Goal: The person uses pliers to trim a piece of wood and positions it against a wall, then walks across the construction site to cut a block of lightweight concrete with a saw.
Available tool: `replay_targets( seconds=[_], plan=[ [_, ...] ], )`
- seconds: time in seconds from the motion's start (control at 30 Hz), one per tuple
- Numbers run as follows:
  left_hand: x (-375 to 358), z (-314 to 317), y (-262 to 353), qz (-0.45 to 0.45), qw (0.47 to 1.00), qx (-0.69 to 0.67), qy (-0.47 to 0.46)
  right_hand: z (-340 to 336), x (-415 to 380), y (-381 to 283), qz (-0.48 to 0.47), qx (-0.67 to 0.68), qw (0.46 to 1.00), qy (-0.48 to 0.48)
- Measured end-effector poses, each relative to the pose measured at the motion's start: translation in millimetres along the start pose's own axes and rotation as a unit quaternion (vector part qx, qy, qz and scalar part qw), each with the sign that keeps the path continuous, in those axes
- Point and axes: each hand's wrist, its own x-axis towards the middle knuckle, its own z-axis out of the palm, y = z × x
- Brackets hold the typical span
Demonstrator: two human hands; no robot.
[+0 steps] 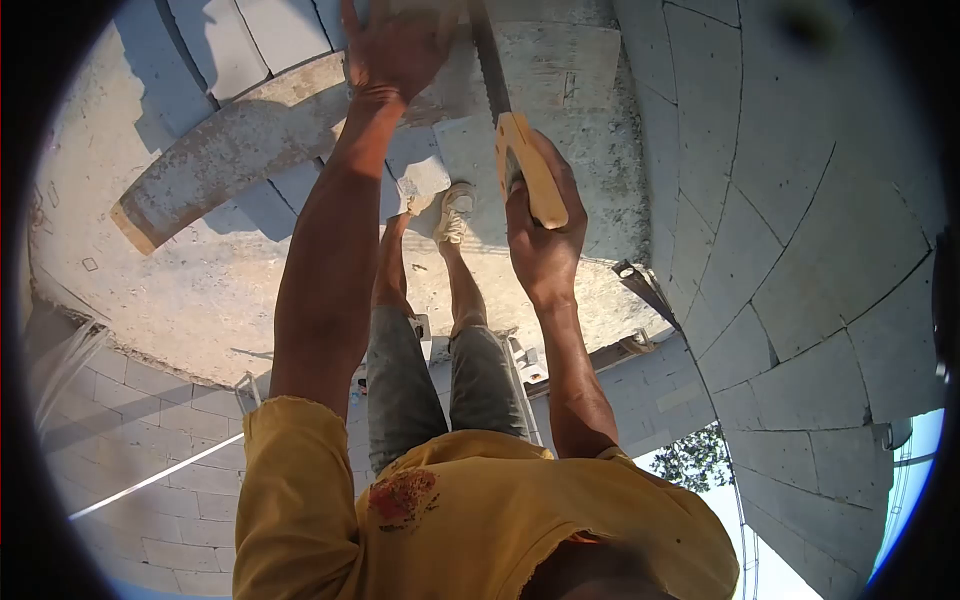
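My right hand (545, 240) is wrapped around the yellow handle of a handsaw (535, 175). The toothed blade runs up and away, out of the top of the view. To its left, my left hand (395, 50) reaches forward with its fingers apart, partly blurred and cut off by the top edge. It is over or on a greyish surface; whether it touches cannot be told. Below and left of that hand lies a long curved board (230, 150) with a worn, stained face, across pale grey blocks (285, 35).
A block wall (800, 220) rises close on the right. A small broken block piece (425, 178) lies by my feet, beside my shoe (455, 212). A dark tool (643, 285) rests near the wall's foot. Another block wall (150, 450) stands at lower left.
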Motion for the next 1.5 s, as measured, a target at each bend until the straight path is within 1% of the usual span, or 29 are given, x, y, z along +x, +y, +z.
replay_targets(
  seconds=[0.07, 0.13, 0.23, 0.27, 0.3, 0.37, 0.4, 0.43, 0.53, 0.6, 0.63, 0.67, 0.7, 0.73, 0.8, 0.87, 0.9, 0.97, 1.0, 1.07, 1.1, 1.17, 1.23, 1.27, 1.3, 1.33, 1.37, 1.43, 1.5],
  plan=[
    [12, 3, -6, 0.005, 1.000, 0.004, 0.015, 37, 67, -11, 0.005, 0.063, 0.998, -0.001],
    [-23, -4, 8, 0.010, 1.000, -0.007, -0.023, 29, 45, -24, 0.061, 0.051, 0.997, 0.001],
    [19, 11, -8, 0.012, 0.998, 0.015, 0.060, -36, -117, 10, 0.044, -0.023, 0.999, -0.016],
    [16, 10, -8, 0.007, 0.998, 0.012, 0.055, -57, -162, 5, 0.133, 0.032, 0.990, -0.025],
    [-1, 6, -4, 0.001, 1.000, 0.005, 0.029, -68, -181, -2, 0.132, -0.038, 0.990, -0.038],
    [-4, 6, 2, -0.011, 1.000, -0.002, -0.001, -51, -135, -11, 0.138, -0.062, 0.986, -0.076],
    [-1, 5, 1, -0.010, 1.000, -0.001, -0.003, -18, -95, 4, 0.058, -0.098, 0.992, -0.048],
    [4, 2, -2, -0.005, 1.000, 0.004, -0.004, 8, -55, 10, 0.082, -0.046, 0.994, -0.063],
    [5, 2, -5, -0.015, 0.999, 0.011, -0.026, 26, -32, 22, 0.006, -0.042, 0.998, -0.035],
    [-27, -2, 6, 0.002, 1.000, 0.013, -0.028, -27, -81, -13, 0.159, 0.015, 0.985, -0.065],
    [-2, 4, 0, 0.010, 0.999, 0.022, 0.036, -43, -115, -16, 0.163, -0.018, 0.985, -0.050],
    [1, 14, -4, 0.016, 0.998, 0.029, 0.048, -57, -149, 3, 0.086, -0.085, 0.992, -0.042],
    [15, 12, -4, 0.009, 0.997, 0.037, 0.063, -73, -180, 11, 0.138, -0.070, 0.986, -0.059],
    [7, 3, 3, 0.002, 0.999, 0.037, 0.037, -79, -176, -17, 0.223, -0.056, 0.971, -0.072],
    [2, -5, 6, 0.007, 0.999, 0.045, 0.002, -53, -114, -4, 0.125, -0.043, 0.989, -0.061],
    [10, 6, -3, 0.016, 0.998, 0.050, 0.041, -14, -26, 4, 0.017, -0.014, 1.000, -0.014],
    [2, 6, -2, 0.020, 0.998, 0.048, 0.036, 1, 29, -15, 0.113, 0.067, 0.991, -0.033],
    [8, -6, -4, 0.003, 0.995, 0.098, -0.029, 14, 61, -20, 0.109, 0.074, 0.989, -0.069],
    [4, -12, 7, 0.007, 0.991, 0.105, -0.082, 8, 54, -25, 0.132, 0.071, 0.986, -0.071],
    [-4, 3, 6, 0.024, 0.993, 0.109, -0.044, -18, -43, 1, 0.062, 0.015, 0.998, -0.007],
    [2, 10, -6, 0.023, 0.992, 0.124, -0.014, -40, -89, -5, 0.072, -0.012, 0.997, -0.039],
    [-8, 8, -8, 0.027, 0.993, 0.113, -0.007, -78, -155, -25, 0.217, -0.036, 0.972, -0.083],
    [1, 5, -5, 0.017, 0.996, 0.091, -0.006, -61, -127, -9, 0.139, -0.055, 0.986, -0.068],
    [0, 4, -1, 0.021, 0.996, 0.090, -0.005, -37, -77, -4, 0.106, -0.037, 0.992, -0.055],
    [-3, -2, 1, 0.027, 0.995, 0.094, -0.006, -6, -16, -1, 0.012, -0.025, 0.999, -0.033],
    [4, -4, -1, 0.037, 0.994, 0.098, 0.006, 18, 40, -28, 0.096, -0.009, 0.994, -0.051],
    [16, -1, -9, 0.030, 0.994, 0.108, 0.003, 31, 66, -29, 0.087, 0.007, 0.995, -0.057],
    [2, -2, -5, 0.015, 0.993, 0.099, -0.056, 23, 60, -33, 0.125, 0.021, 0.990, -0.069],
    [-14, -3, 2, 0.032, 0.994, 0.096, -0.031, -17, -40, -10, 0.048, -0.047, 0.997, -0.037]
  ],
)
